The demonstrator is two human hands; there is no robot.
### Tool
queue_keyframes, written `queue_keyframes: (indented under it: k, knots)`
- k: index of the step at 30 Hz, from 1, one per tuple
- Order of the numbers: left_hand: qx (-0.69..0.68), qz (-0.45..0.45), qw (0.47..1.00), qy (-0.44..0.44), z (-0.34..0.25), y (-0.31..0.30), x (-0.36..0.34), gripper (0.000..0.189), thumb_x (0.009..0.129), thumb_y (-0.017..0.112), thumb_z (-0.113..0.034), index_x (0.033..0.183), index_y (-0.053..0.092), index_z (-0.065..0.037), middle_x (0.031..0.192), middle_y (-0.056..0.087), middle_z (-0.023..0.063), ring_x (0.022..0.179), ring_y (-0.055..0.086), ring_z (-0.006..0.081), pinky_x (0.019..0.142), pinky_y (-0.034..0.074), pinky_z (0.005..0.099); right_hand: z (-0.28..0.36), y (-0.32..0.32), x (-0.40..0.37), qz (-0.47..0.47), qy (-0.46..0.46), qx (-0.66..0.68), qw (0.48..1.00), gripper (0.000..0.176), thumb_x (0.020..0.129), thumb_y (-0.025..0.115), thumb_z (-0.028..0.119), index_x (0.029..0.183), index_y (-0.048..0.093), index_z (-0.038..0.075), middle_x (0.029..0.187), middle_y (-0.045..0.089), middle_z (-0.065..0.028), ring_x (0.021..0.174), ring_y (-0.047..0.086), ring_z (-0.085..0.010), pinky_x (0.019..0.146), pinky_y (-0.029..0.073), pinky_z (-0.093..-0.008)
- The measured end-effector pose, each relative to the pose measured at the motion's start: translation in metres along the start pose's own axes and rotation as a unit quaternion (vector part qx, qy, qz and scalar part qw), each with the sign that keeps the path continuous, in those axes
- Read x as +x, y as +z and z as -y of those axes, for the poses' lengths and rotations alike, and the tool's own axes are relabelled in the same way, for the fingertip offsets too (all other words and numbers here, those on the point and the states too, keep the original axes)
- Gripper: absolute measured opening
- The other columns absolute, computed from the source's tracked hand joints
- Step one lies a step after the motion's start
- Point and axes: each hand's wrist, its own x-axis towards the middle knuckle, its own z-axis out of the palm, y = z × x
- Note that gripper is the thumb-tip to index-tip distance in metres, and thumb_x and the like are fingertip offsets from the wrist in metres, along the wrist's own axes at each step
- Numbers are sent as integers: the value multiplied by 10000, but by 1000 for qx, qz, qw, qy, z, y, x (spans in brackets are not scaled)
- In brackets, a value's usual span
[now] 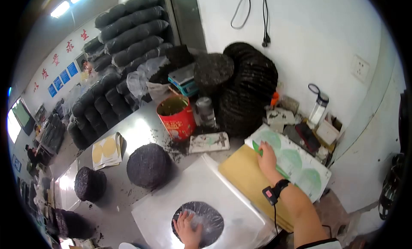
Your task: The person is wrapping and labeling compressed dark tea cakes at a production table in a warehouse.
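My left hand lies with fingers spread on a dark round disc that has wrinkled clear film over it. The disc rests on a white sheet at the front of the table. My right hand, with a black band and a small device at the wrist, is closed around a slim green tool. Its kind is hard to make out. That hand is over the border between a stack of tan sheets and a white board with pale green round patches.
Behind the sheets stand a red bucket, a jar and a tall stack of black discs. A black round mass, smaller black rolls and papers with yellow circles are at left. A bottle stands by the wall.
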Motion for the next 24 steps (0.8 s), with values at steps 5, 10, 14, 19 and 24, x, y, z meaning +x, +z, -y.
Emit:
queue_keyframes:
  k: [5,10,14,19,24]
  knots:
    - [-14,-10,1000,7,0,0,0,538,667,783,-195,1178,643,-104,1382,575,106,1368,459,337,1204,182,548,3,-10,10,26,58,68,996,317,829,743,142,1054,539,51,1340,555,-201,1213,519,-392,979,450,-454]
    - [-11,-14,1000,4,1,1,-1,529,679,790,-229,1181,633,-165,1372,581,69,1379,451,297,1216,176,531,10,1,16,-24,-42,-137,989,500,777,807,213,1129,501,33,1400,494,-224,1293,459,-391,1099,346,-456]
    - [4,-23,1000,21,4,3,-1,522,693,786,-256,1183,633,-162,1376,575,64,1375,456,282,1218,176,526,-6,29,21,-13,8,-100,995,405,738,819,207,1009,566,43,1395,504,-234,1296,462,-398,1113,334,-477]
    - [7,-16,1000,26,4,6,0,532,687,803,-279,1179,642,-158,1374,578,59,1364,466,271,1194,227,538,-41,40,47,-61,17,59,996,211,764,773,150,830,608,35,1244,604,-238,1213,526,-396,1045,396,-478]
    - [31,11,999,-2,-3,-8,-12,476,774,792,-290,1216,659,-175,1387,563,79,1323,481,294,1167,300,498,-124,100,45,-68,-40,24,997,298,943,562,138,1195,596,-18,1175,605,-212,1107,550,-378,1008,421,-474]
